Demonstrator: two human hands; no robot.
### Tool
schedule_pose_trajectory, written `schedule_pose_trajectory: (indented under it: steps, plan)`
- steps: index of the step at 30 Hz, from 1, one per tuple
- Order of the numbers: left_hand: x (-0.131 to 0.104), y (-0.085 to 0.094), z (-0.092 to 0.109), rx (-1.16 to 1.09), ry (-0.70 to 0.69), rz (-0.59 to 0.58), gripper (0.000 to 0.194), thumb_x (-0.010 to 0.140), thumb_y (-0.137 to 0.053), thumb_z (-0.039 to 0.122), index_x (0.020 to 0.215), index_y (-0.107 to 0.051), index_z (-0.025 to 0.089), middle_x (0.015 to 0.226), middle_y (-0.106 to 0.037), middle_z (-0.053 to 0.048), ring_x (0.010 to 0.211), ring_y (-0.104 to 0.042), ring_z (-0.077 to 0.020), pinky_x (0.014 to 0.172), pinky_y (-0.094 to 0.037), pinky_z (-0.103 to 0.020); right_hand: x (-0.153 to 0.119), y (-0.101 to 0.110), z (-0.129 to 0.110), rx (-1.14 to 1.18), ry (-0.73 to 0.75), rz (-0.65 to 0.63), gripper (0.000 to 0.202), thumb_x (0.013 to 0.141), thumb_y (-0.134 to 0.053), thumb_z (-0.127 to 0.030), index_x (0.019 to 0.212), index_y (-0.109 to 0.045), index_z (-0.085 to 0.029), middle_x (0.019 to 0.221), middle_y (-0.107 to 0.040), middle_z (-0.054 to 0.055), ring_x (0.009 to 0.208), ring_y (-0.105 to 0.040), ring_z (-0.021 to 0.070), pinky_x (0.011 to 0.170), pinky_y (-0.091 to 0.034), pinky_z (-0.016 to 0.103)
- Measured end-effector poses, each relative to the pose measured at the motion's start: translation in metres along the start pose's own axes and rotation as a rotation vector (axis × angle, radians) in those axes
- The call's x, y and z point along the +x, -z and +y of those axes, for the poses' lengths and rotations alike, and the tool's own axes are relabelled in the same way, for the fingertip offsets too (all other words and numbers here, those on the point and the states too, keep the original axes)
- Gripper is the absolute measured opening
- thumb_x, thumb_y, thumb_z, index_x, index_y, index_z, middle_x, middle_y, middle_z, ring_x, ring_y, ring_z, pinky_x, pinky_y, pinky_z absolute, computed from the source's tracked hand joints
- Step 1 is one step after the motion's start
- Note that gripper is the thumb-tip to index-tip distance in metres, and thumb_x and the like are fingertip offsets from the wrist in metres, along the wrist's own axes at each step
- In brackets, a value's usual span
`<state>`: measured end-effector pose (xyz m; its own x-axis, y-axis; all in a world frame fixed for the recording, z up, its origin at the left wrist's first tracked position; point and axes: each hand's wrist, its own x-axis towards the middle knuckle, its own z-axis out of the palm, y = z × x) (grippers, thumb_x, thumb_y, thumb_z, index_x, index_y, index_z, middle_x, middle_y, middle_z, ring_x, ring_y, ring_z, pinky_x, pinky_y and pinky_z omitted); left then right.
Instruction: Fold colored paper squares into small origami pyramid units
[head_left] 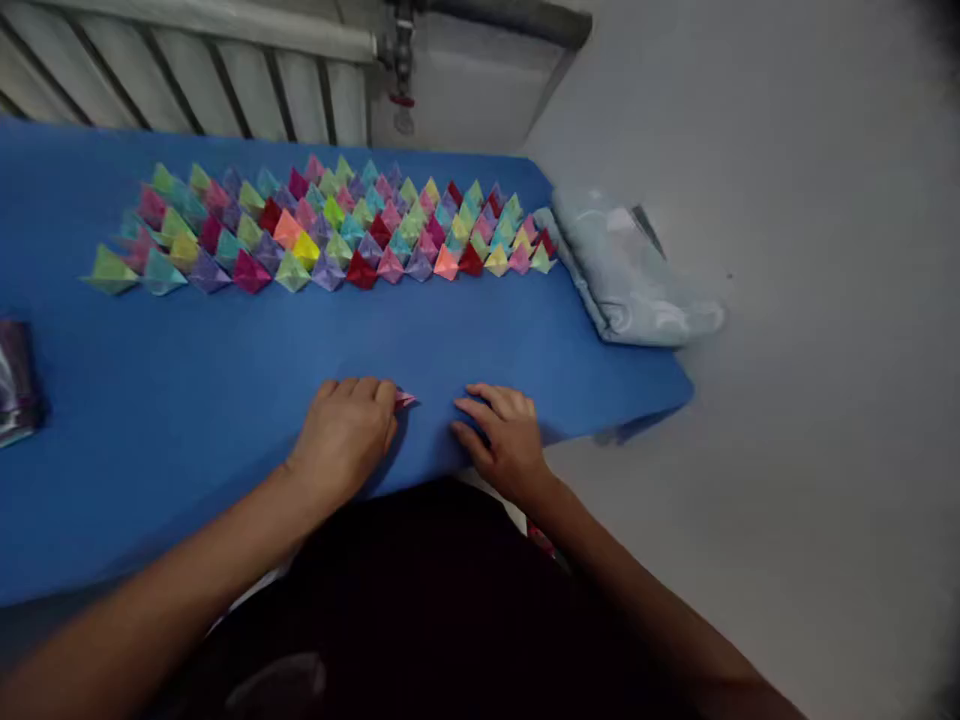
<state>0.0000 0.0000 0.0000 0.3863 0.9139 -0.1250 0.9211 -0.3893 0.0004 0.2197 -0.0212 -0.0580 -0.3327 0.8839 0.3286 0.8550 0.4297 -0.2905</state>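
The left hand (345, 430) curls closed over a pink paper (405, 400) near the front edge of the bench (247, 370), only a tip showing, likely to steady it, while the right hand (504, 435) rests alongside, half open and empty, and folded papers (351, 232) stand in rows behind, apparently out of the way.

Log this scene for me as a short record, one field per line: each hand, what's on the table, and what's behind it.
Left hand: curled over pink paper, only a tip showing; grip hidden
Right hand: fingers parted, holding nothing visible, apart from the pink paper
Table: blue top
Folded papers: many colors, set in rows beyond the hands
Bundle: pale, folded, at the table's right end
Packet: dark, shiny, cut off by the left edge; contents unclear
Behind: radiator, pipe valve
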Motion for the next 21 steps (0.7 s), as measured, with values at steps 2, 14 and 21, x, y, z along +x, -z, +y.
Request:
schedule_pose_trajectory:
  steps: [2, 14, 21]
  plan:
    - [0.0, 0.001, 0.005, 0.032, 0.044, 0.001, 0.029, 0.096, -0.037, 0.019, 0.101, -0.065, 0.011, 0.095, -0.072, -0.017, 0.093, -0.068, -0.0336, 0.075, -0.045, -0.04, 0.001, 0.0, -0.001, -0.021, -0.01, -0.022, 0.03, 0.097, -0.055, -0.04, 0.117, -0.07, -0.022, 0.127, -0.068, 0.011, 0.113, -0.058, 0.0289, 0.091, -0.042, 0.044]
    - [0.008, 0.018, -0.047, -1.033, 0.136, 0.101, 0.022, 0.081, -0.053, 0.037, 0.084, -0.069, 0.021, 0.075, -0.07, -0.002, 0.071, -0.064, -0.02, 0.068, -0.046, -0.03, 0.028, 0.007, -0.023, 0.707, -0.205, -0.018, 0.027, 0.092, -0.058, -0.036, 0.112, -0.071, -0.022, 0.115, -0.069, 0.01, 0.109, -0.063, 0.0233, 0.096, -0.049, 0.042]
    - [0.022, 0.013, -0.047, -1.576, 0.185, -0.008, 0.025, 0.064, -0.077, 0.041, 0.075, -0.072, 0.02, 0.074, -0.073, -0.002, 0.07, -0.065, -0.0182, 0.071, -0.052, -0.031, 0.076, 0.0, -0.048, 1.238, -0.492, -0.065, 0.027, 0.077, -0.07, -0.035, 0.1, -0.068, -0.022, 0.085, -0.066, 0.0, 0.065, -0.058, 0.0107, 0.057, -0.049, 0.024]
